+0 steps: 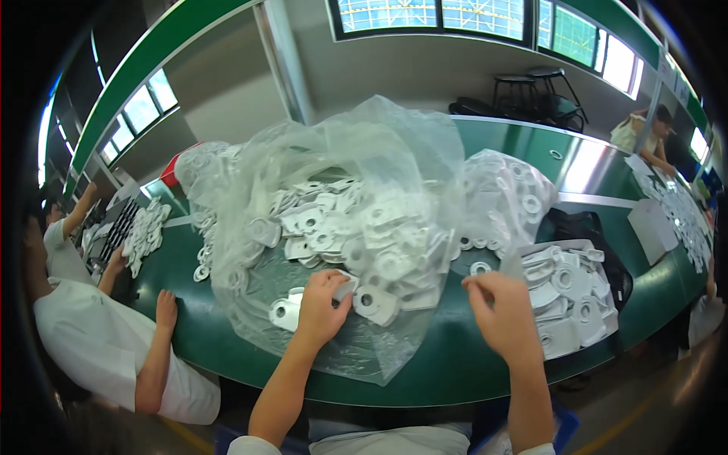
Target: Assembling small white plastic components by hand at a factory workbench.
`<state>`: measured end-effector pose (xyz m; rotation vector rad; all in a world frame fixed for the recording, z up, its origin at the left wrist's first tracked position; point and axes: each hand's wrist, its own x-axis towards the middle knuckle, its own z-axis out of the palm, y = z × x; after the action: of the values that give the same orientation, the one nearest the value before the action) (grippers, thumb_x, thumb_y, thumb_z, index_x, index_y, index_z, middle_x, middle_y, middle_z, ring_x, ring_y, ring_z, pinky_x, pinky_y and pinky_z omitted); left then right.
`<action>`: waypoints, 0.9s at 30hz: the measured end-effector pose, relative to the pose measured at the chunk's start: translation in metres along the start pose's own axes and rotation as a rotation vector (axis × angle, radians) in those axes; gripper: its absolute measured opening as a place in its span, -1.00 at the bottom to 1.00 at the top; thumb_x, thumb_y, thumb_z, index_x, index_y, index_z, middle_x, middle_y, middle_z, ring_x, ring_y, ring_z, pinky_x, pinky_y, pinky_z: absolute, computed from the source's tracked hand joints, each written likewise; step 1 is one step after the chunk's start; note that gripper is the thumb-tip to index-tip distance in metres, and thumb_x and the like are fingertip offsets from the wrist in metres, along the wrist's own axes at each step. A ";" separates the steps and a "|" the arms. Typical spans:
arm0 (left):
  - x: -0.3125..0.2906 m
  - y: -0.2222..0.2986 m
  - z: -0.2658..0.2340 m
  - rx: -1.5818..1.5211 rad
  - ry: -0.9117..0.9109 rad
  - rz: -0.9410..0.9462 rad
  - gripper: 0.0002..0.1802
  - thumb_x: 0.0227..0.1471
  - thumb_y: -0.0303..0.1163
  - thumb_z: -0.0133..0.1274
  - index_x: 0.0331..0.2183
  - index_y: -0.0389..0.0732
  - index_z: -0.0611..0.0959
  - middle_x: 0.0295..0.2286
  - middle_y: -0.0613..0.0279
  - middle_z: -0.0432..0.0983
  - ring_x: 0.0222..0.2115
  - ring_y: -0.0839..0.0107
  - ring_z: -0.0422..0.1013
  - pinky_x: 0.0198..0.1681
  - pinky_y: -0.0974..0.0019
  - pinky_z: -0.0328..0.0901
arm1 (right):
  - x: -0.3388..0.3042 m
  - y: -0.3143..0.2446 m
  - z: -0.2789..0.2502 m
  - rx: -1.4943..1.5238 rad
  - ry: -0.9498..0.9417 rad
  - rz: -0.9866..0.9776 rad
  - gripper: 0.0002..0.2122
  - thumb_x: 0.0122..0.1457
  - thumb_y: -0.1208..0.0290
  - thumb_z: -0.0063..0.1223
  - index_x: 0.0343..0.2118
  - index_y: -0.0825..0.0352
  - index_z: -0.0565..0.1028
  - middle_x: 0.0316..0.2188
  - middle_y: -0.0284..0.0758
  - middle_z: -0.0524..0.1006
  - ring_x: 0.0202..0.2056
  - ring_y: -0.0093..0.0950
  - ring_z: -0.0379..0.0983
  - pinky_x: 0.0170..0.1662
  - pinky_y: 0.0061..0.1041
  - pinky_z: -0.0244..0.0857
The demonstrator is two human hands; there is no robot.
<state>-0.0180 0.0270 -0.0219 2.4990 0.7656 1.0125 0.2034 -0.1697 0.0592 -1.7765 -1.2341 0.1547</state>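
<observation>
My left hand (324,309) is closed, with thumb and fingers pinching a white plastic part (348,285) over the mouth of a large clear plastic bag (379,140). Inside that bag lies a heap of white plastic parts with round holes (322,220). One loose part (284,312) lies beside my left wrist, and another (376,303) is just right of my fingers. To the right, my right hand (503,312) has its fingertips drawn together. A white ring (480,268) shows right at those fingertips; I cannot tell whether they grip it.
A box of white parts (572,299) stands right of my right hand, before a black bag (595,235). Behind is another clear bag of rings (516,189). A co-worker (114,334) sits at the left of the green table (349,388); another person (648,136) works far right.
</observation>
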 end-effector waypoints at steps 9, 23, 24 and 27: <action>-0.007 -0.033 -0.028 0.091 -0.066 -0.168 -0.60 -0.24 -0.35 0.28 -0.25 -0.23 0.62 -0.25 0.07 0.49 -0.16 0.10 0.36 -0.08 0.15 0.24 | 0.050 0.098 0.081 -0.542 0.222 0.125 -0.80 -0.02 0.55 0.10 -0.28 0.42 0.51 -0.16 -0.09 0.45 -0.09 -0.11 0.36 -0.01 -0.26 0.25; 0.004 -0.012 -0.032 -0.046 0.362 -0.147 -0.83 -0.05 -0.54 0.12 -0.32 -0.35 0.60 -0.43 0.14 0.53 -0.48 0.38 0.43 -0.36 0.39 0.30 | 0.056 0.128 0.072 -0.350 0.324 0.162 -0.83 -0.11 0.55 0.21 -0.40 0.44 0.53 -0.43 -0.15 0.53 -0.41 -0.23 0.49 -0.29 -0.37 0.33; 0.005 -0.009 -0.031 -0.132 0.403 -0.132 -0.84 -0.04 -0.55 0.11 -0.31 -0.34 0.60 -0.46 0.17 0.52 -0.48 0.40 0.42 -0.37 0.38 0.30 | 0.056 0.129 0.071 -0.352 0.326 0.184 -0.83 -0.11 0.54 0.22 -0.41 0.43 0.54 -0.42 -0.15 0.53 -0.39 -0.22 0.49 -0.28 -0.38 0.33; -0.006 -0.009 -0.029 -0.502 0.432 -0.248 -0.86 0.03 -0.53 0.07 -0.29 -0.33 0.59 -0.46 0.23 0.50 -0.46 0.47 0.42 -0.38 0.39 0.31 | 0.057 0.107 0.071 -0.353 0.323 0.131 -0.83 -0.12 0.51 0.23 -0.42 0.42 0.54 -0.40 -0.14 0.53 -0.35 -0.20 0.48 -0.24 -0.38 0.32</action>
<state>-0.0458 0.0339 -0.0095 1.7399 0.7921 1.4581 0.2627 -0.0872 -0.0383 -2.0869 -0.9524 -0.2834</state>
